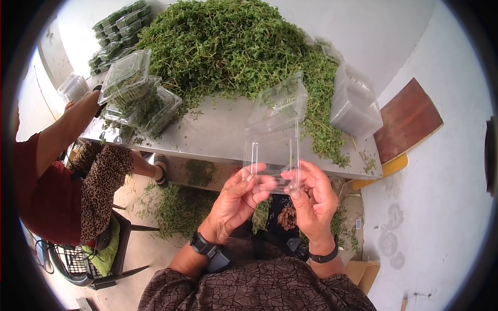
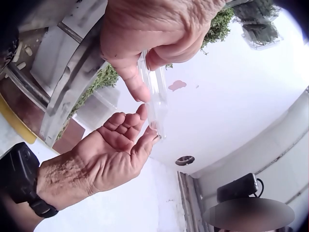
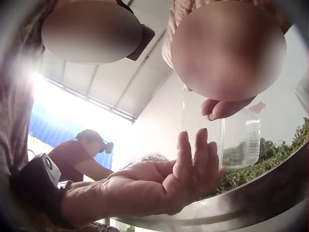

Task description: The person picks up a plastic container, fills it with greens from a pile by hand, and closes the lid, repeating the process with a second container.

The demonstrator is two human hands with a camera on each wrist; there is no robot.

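Observation:
A clear plastic clamshell container [image 1: 277, 135] is held up before the table edge, its hinged lid [image 1: 282, 101] raised on the far side. No greens show inside it. My left hand [image 1: 237, 196] grips its near left corner between thumb and fingers. At the opposite corner, my right hand [image 1: 314, 199] pinches the rim with the thumb in front. In the left wrist view the container's wall [image 2: 155, 92] runs between the left hand [image 2: 149, 34] above and the right hand [image 2: 113, 154] below. The right wrist view shows the right palm [image 3: 159, 186] turned upward.
A large heap of leafy green stems [image 1: 223, 46] covers the metal table's [image 1: 207, 124] back. Nested clear containers [image 1: 355, 101] stand at right. Filled boxes [image 1: 137, 96] sit at left, with more stacked behind [image 1: 119, 31]. Another person [image 1: 52, 181] sits at left; greens litter the floor [image 1: 181, 210].

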